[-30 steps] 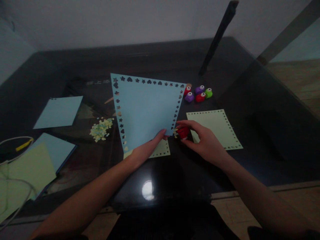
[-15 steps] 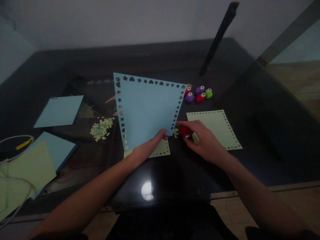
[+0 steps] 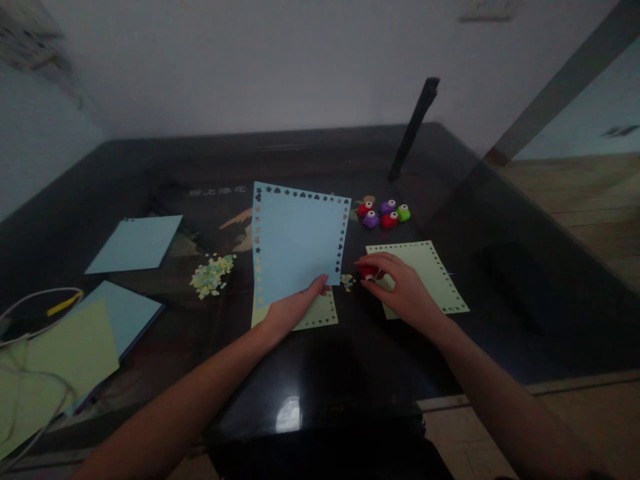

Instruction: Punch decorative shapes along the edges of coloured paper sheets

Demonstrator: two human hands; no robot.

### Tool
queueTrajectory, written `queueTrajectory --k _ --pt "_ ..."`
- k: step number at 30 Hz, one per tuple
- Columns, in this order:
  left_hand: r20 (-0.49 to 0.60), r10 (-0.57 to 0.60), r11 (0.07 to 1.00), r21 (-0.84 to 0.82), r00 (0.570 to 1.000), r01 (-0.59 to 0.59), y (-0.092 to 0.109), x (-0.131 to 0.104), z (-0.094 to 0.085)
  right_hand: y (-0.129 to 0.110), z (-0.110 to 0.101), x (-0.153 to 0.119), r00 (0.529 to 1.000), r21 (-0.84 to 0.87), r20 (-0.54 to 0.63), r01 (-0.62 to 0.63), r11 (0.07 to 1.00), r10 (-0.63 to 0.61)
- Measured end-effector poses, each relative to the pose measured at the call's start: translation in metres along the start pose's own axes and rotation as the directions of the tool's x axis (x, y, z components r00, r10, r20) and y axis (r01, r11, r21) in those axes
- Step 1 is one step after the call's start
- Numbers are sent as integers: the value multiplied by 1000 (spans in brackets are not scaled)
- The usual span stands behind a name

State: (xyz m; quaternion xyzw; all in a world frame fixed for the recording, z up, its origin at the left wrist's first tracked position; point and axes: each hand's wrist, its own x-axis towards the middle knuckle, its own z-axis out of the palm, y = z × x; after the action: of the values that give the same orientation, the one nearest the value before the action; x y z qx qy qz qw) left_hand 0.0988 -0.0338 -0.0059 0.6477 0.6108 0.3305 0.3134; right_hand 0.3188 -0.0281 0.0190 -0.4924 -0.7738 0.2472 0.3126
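My left hand (image 3: 297, 305) grips the lower right corner of a blue sheet of paper (image 3: 300, 240), thumb on top. Star and heart holes run along the sheet's top and both sides. Beneath it lies a light green sheet (image 3: 320, 313) with punched edges, partly covered. Between the fingertips of my right hand (image 3: 400, 283) is a red craft punch (image 3: 369, 272), just right of the blue sheet and apart from it. A few paper cut-outs (image 3: 347, 282) lie between the two hands. Another punched green sheet (image 3: 430, 270) rests partly under my right hand.
Several red, purple and green craft punches (image 3: 389, 220) stand behind my right hand. A heap of paper cut-outs (image 3: 213, 275) lies left of the blue sheet. Further left are a blue sheet (image 3: 137, 245), a stack of coloured paper (image 3: 65, 360) and a white cable (image 3: 37, 291). A black post (image 3: 415, 127) rises at the back.
The blue sheet has been lowered and tilted flatter, away from the red punch. My right hand still holds the punch, now slightly apart from the paper's edge. The camera view has tipped up.
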Motion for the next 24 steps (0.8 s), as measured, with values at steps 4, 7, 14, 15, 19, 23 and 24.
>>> queueTrajectory --k 4,7,14,15,19,23,24 --pt "13 42 999 -11 999 -42 8 1 -4 6 1 2 999 28 -45 6 1000 -5" --pt "-17 78 997 -3 997 -78 9 3 -6 9 2 3 996 97 -93 10 995 -1" --pt "-91 117 991 -47 989 -122 3 9 -11 13 -4 7 988 292 -130 -46 955 88" --pt "-100 117 992 -45 988 -122 3 10 -13 15 -6 8 986 310 -130 -58 949 103" --pt "-132 110 991 -60 985 -118 2 13 -16 22 -19 12 975 381 -166 -75 921 148" --pt "-124 114 988 -86 986 -125 0 14 -15 36 -38 22 961 378 -217 -79 922 171" --pt "-124 111 989 -85 986 -122 0 13 -14 42 -43 26 954 356 -234 -94 930 186"
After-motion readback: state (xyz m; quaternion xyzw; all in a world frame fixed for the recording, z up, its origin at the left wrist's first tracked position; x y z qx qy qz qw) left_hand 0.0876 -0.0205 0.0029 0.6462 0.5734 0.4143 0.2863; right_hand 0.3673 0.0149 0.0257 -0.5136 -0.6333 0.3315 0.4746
